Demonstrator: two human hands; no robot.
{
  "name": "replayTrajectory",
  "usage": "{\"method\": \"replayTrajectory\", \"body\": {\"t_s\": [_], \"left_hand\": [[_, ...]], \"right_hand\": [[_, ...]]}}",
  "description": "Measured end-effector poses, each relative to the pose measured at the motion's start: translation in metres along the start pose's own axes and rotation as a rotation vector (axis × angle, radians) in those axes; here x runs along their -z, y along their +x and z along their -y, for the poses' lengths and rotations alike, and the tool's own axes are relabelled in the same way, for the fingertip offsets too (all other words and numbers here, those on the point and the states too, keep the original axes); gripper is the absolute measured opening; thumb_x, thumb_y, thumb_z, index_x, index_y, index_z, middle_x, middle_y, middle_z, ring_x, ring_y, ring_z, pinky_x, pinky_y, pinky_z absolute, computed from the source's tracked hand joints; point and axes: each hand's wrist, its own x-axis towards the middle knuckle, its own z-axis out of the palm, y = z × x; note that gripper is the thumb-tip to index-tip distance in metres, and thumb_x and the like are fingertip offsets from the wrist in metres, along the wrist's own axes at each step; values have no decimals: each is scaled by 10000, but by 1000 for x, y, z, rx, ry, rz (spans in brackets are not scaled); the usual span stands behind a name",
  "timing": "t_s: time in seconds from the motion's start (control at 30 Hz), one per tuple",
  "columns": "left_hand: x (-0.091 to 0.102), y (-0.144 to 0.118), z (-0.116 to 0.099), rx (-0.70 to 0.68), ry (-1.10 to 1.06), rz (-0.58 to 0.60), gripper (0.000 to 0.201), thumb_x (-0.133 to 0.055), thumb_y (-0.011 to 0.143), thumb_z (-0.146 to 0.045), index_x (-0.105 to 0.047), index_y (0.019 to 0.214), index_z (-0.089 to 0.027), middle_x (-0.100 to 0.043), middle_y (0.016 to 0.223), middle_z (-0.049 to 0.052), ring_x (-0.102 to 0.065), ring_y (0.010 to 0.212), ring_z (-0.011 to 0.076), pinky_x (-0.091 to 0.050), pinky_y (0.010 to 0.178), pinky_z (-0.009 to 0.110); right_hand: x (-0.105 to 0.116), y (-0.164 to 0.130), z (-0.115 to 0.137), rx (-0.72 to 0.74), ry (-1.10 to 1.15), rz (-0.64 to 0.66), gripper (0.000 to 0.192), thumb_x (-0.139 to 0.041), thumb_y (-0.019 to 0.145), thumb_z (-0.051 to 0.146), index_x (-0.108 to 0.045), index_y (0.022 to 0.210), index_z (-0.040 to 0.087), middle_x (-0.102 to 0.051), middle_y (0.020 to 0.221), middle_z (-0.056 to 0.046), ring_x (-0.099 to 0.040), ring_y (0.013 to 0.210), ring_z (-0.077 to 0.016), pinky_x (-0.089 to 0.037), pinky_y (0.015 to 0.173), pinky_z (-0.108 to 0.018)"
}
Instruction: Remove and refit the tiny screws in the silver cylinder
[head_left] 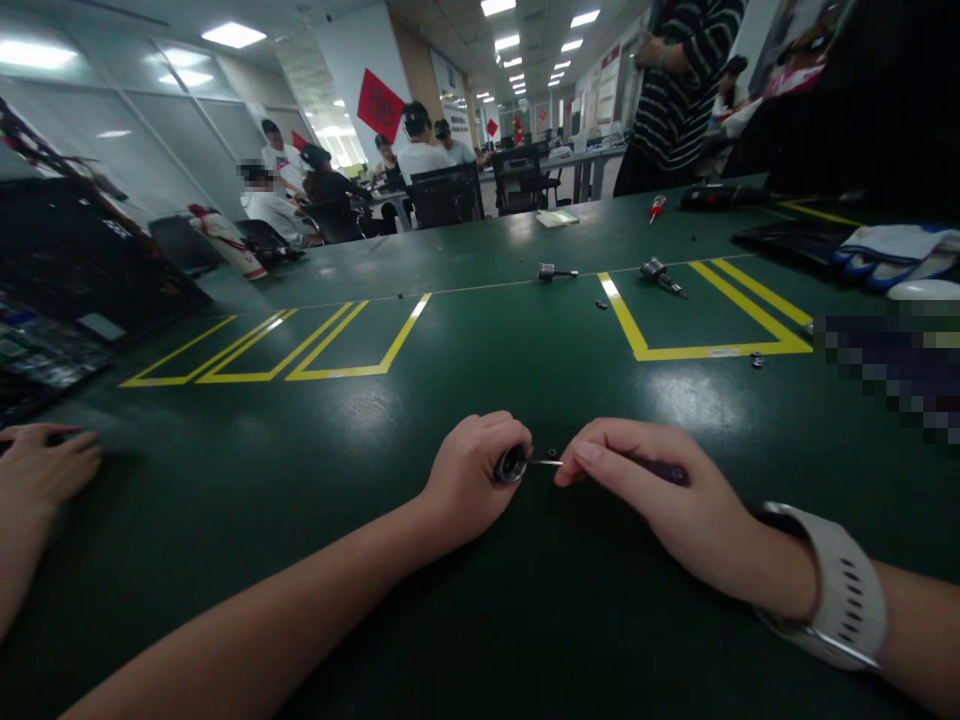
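My left hand (478, 478) is wrapped round a dark metal cylinder (512, 464), whose round hollow end faces me. From the right, my right hand (637, 468) grips a screwdriver (666, 470) by its dark handle. The thin shaft reaches left to the side of the cylinder, where its tip is hidden. A tiny dark ring-shaped part (553, 452) lies on the table just behind the shaft. Farther back rest a metal part with a thin shaft (553, 272) and a similar one (660, 275) inside a yellow-taped area.
The green table (465, 350) carries yellow tape outlines (712, 352). Small loose parts (757, 360) lie at the right, with white-and-blue gloves (896, 250) beyond. Another person's hand (52, 465) rests at the left edge. A striped-shirted person (686, 90) stands across the table.
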Motion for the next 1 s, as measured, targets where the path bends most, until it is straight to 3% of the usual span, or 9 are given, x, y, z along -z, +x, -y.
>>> {"method": "replayTrajectory", "body": {"t_s": [0.07,0.17,0.27,0.37,0.5,0.7,0.87,1.0], "left_hand": [[0,-1,0,-5,43,18,120,-522,735,-57,-514,714,-175,-526,678,-8,-491,648,131,-347,595,261],[1,-2,0,-10,42,4,126,-523,736,-50,-513,717,-174,-518,673,-11,-488,646,129,-345,596,261],[2,0,0,-2,-15,-57,132,-531,752,-64,-491,688,-172,-494,643,-23,-478,616,114,-345,576,243],[1,3,0,21,-80,-135,157,-546,766,-96,-463,656,-172,-474,618,-33,-462,576,100,-336,539,223],[0,4,0,28,-26,-118,139,-544,756,-85,-488,660,-170,-507,635,-26,-481,600,111,-347,570,241],[2,5,0,61,136,-13,115,-528,736,-70,-529,679,-170,-540,661,-12,-501,641,133,-340,602,269],[6,7,2,12,217,96,134,-494,739,-52,-551,728,-172,-550,690,-5,-513,676,145,-321,624,286],[7,7,4,4,167,81,126,-492,746,-55,-538,713,-167,-539,682,-5,-506,672,141,-328,629,281]], "right_hand": [[0,1,2,-13,-4,24,269,-490,878,306,-685,755,167,-662,742,-47,-595,720,-179,-432,656,-321],[1,5,-2,-103,232,38,254,-508,875,297,-691,750,172,-672,760,-39,-614,768,-177,-450,739,-328],[2,10,-8,-197,468,52,236,-529,866,281,-695,749,161,-681,775,-41,-622,800,-173,-455,798,-335],[3,13,-11,-241,567,73,225,-543,861,294,-697,772,156,-692,823,-49,-626,845,-174,-451,833,-341],[3,12,-10,-207,512,64,225,-539,869,315,-693,788,173,-692,833,-40,-632,853,-179,-453,840,-354],[4,8,-5,-48,46,77,220,-525,877,340,-692,841,202,-681,858,-38,-619,857,-195,-448,791,-360],[4,12,-8,-117,269,78,216,-543,867,326,-692,797,185,-692,834,-37,-629,845,-181,-455,813,-349],[3,16,-10,-187,467,70,196,-571,846,299,-698,772,169,-698,805,-40,-633,822,-170,-455,812,-340]]}}
